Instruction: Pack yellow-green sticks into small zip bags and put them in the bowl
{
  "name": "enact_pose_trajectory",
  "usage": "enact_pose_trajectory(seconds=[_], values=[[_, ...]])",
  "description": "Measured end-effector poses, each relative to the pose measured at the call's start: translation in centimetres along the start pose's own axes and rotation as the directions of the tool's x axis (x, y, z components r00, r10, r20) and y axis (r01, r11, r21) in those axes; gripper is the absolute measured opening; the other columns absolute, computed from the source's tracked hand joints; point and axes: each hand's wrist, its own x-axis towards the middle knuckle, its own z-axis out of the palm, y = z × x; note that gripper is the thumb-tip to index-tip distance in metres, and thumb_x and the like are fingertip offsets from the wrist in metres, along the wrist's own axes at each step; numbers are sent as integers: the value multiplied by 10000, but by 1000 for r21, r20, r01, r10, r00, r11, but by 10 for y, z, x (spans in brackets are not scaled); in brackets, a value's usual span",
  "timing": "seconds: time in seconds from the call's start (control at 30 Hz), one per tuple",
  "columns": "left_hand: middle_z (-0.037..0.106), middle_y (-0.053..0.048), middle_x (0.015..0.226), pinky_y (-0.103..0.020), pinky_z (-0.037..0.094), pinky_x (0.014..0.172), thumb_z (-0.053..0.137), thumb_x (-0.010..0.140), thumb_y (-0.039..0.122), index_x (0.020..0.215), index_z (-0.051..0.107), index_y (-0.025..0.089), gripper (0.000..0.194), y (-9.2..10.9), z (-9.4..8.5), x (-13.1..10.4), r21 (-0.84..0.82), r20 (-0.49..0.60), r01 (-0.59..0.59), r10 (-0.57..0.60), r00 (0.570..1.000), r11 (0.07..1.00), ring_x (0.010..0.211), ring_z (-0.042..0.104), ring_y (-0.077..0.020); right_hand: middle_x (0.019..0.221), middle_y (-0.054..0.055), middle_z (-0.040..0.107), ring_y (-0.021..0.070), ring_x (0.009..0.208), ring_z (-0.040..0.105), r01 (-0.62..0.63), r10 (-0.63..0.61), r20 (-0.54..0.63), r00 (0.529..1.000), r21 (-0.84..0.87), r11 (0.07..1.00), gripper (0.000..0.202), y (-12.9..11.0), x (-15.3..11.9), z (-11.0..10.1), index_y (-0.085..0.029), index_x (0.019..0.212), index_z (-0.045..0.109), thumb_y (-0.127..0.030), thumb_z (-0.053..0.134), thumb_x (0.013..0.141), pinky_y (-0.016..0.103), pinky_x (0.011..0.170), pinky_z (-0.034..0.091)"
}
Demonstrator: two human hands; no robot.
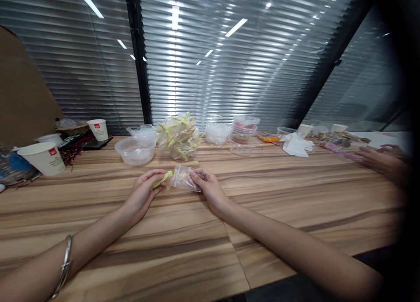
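Note:
My left hand is closed on a small yellow-green item with a bit of blue near its tip; its exact kind is unclear. Just to the right, my right hand pinches a small clear zip bag by its right side. The bag's zip end faces the yellow-green item, and whatever lies inside is too faint to name. Behind both hands, a clear tub is heaped with several small bags holding yellow-green pieces. A translucent round bowl stands left of that heap.
Paper cups and a dark phone-like slab are at the left. Stacked plastic containers, an orange packet and crumpled white tissue line the back. Another person's hand is at the right, beside pink packaging.

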Motion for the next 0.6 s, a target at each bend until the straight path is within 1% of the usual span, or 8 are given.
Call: enact_pose_trajectory(seconds=[0.1, 0.23, 0.3, 0.4, 0.5, 0.6], values=[[560, -12, 960, -216, 480, 781, 670, 681, 258, 864, 616, 162, 213, 0, -1, 0, -2, 13, -9, 9, 1000, 1000, 797, 518, -67, 655, -9, 455, 43, 567, 375, 6, -5, 14, 1000, -9, 1000, 325, -2, -1, 1, -116, 808, 519, -414, 619, 724, 182, 529, 268], [561, -21, 982, -163, 469, 719, 681, 681, 262, 907, 594, 173, 258, -2, -1, 2, 48, 88, -6, 2, 996, 999, 836, 529, -77, 628, -14, 436, 41, 551, 362, -29, 30, 48, 998, -17, 999, 314, -8, -4, 4, -113, 804, 512, -397, 620, 726, 178, 515, 251], [564, -17, 934, -137, 454, 678, 686, 682, 266, 953, 582, 186, 301, -3, 0, 2, 89, 106, 1, -10, 994, 996, 801, 528, -66, 631, -12, 442, 40, 554, 365, -43, 44, 49, 998, -27, 999, 308, -10, -5, 5, -108, 795, 509, -383, 627, 720, 177, 517, 251], [545, 0, 881, -114, 406, 567, 671, 697, 283, 987, 566, 204, 319, -2, 3, 1, 121, 127, -28, 12, 992, 992, 668, 491, -32, 671, 0, 472, 45, 585, 398, -60, 61, 44, 997, -37, 998, 306, -12, -6, 7, -100, 800, 513, -366, 636, 712, 177, 546, 287], [538, -3, 956, -137, 376, 506, 606, 738, 298, 980, 549, 207, 264, 1, 6, -1, 60, 128, -30, 23, 991, 998, 604, 468, -28, 705, 10, 492, 51, 619, 423, -58, 60, 45, 997, -50, 997, 302, -12, -6, 7, -96, 816, 519, -357, 633, 715, 180, 580, 314], [547, -30, 1002, -179, 426, 564, 527, 747, 231, 944, 530, 184, 203, 4, 5, -1, -88, 130, 29, -17, 991, 996, 682, 530, -75, 668, -2, 466, 43, 591, 394, -58, 62, 51, 997, -75, 996, 285, -12, -5, 7, -103, 788, 512, -361, 618, 729, 175, 553, 288]])
